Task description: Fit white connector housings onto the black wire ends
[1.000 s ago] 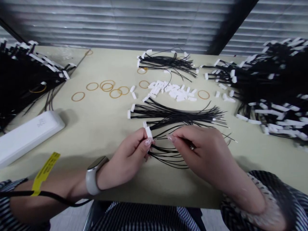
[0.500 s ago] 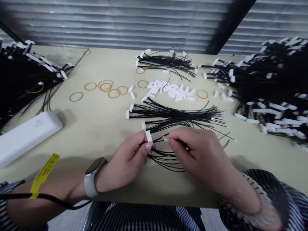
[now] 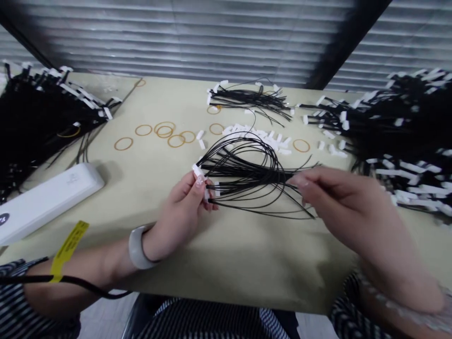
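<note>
My left hand (image 3: 185, 197) pinches a white connector (image 3: 198, 172) between thumb and fingers. Black wires (image 3: 243, 141) run out of it to the right in a loose, looping bundle. My right hand (image 3: 339, 202) is closed, with thumb and forefinger pinching the far part of those wires. Behind and below the held wires, more black wire bundles with white connectors (image 3: 217, 188) lie on the table, partly covered. Just beyond them is a pile of loose white connectors (image 3: 271, 139).
Several rubber bands (image 3: 164, 130) lie left of centre. A tied wire bundle (image 3: 252, 98) rests at the back. Large heaps of wires stand at the left (image 3: 42, 113) and right (image 3: 395, 117). A white oblong device (image 3: 52, 200) sits at the left; a black cable (image 3: 84, 293) crosses my left forearm.
My left hand has moved up and to the left with the connector. The right hand has moved right and up, drawing the wires out into wider loops.
</note>
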The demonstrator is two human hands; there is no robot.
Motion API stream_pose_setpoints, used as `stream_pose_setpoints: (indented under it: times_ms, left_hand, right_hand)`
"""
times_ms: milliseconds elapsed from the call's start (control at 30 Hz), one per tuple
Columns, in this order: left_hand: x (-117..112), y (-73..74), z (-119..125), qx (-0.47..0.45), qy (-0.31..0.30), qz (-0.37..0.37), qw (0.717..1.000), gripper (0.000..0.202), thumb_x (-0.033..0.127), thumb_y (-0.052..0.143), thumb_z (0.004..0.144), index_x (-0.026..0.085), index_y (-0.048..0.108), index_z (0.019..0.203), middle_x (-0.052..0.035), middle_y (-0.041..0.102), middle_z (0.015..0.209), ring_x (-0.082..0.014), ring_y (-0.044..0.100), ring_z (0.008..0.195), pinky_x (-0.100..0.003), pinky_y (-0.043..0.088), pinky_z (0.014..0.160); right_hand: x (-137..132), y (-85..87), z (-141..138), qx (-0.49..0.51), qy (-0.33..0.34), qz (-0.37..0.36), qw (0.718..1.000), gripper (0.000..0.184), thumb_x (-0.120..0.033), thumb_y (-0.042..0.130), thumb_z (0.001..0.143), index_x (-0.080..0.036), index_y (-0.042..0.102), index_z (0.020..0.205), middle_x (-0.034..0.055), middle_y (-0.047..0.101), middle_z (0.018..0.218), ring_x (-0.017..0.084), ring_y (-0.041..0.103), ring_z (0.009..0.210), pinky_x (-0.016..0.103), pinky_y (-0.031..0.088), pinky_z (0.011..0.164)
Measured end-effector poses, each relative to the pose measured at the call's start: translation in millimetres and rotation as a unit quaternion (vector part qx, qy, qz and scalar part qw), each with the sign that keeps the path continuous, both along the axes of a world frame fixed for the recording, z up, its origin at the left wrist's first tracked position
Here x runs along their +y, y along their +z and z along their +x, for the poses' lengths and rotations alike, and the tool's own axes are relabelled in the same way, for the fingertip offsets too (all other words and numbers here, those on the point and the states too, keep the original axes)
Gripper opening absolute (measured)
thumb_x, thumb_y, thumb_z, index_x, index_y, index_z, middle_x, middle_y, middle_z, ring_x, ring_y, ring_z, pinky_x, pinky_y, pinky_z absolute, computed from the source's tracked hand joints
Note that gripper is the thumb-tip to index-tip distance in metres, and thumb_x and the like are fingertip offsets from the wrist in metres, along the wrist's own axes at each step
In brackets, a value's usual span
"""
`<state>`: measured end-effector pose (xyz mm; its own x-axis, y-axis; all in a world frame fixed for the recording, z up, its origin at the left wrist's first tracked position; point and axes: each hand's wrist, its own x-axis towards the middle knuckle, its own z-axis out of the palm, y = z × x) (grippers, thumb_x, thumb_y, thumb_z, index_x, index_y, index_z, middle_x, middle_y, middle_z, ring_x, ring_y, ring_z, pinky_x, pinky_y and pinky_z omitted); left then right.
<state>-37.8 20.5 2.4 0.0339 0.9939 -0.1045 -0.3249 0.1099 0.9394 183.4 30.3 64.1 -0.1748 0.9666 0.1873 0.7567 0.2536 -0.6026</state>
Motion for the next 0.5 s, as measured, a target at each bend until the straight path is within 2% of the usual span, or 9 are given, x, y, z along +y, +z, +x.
stream_pose_setpoints:
  times_ms: [67,133,233,400,500]
  left_hand:
    - [2.1,1.2,0.6,-0.042,0.012,-0.005,0.999,0.014,0.029,0.05,0.085,0.017,0.053,0.08,0.0009,0.049,0.073,-0.0085,0.046,0.059,-0.02,0.046,0.053]
    - [2.2,2.1,1.2,-0.058,0.009,-0.003,0.998,0.013,0.029,0.051,0.085,0.017,0.053,0.08,0.0009,0.05,0.073,-0.0085,0.047,0.059,-0.019,0.046,0.053]
    - [1.1,1.9,1.3,-0.054,0.013,0.004,0.998,0.014,0.029,0.05,0.086,0.017,0.054,0.079,0.0012,0.049,0.071,-0.0081,0.046,0.059,-0.019,0.047,0.054]
    - [0.1,1.6,0.1,-0.048,0.021,0.007,0.999,0.015,0.028,0.049,0.087,0.017,0.055,0.08,0.0016,0.049,0.071,-0.0075,0.046,0.06,-0.018,0.046,0.055]
    - [0.2,3.3,0.8,-0.047,0.022,0.012,0.999,0.015,0.03,0.052,0.085,0.017,0.055,0.078,0.0015,0.049,0.071,-0.0074,0.047,0.061,-0.017,0.045,0.055]
  right_hand:
    - [2.8,-2.6,0.4,-0.042,0.072,-0.05,0.995,0.016,-0.03,0.052,0.084,-0.021,0.059,0.074,-0.0057,0.049,0.052,0.007,0.04,0.046,0.02,0.031,0.045]
    - [3.5,-5.4,-3.3,-0.076,0.124,-0.056,0.988,0.011,-0.026,0.053,0.082,-0.021,0.059,0.074,-0.007,0.048,0.05,0.006,0.038,0.045,0.02,0.029,0.045]
    - [1.9,-7.4,-10.4,-0.089,0.181,-0.071,0.977,0.014,-0.019,0.052,0.082,-0.021,0.059,0.07,-0.0069,0.053,0.053,0.006,0.042,0.048,0.02,0.031,0.049]
    - [-4.5,-8.7,-18.5,-0.046,0.22,-0.094,0.97,0.016,-0.025,0.05,0.086,-0.022,0.064,0.079,-0.0042,0.064,0.067,0.007,0.052,0.054,0.02,0.035,0.053]
    - [-8.2,-12.3,-22.0,-0.067,0.212,-0.099,0.97,0.019,-0.027,0.049,0.086,-0.021,0.063,0.074,-0.0034,0.064,0.068,0.009,0.054,0.058,0.022,0.035,0.056]
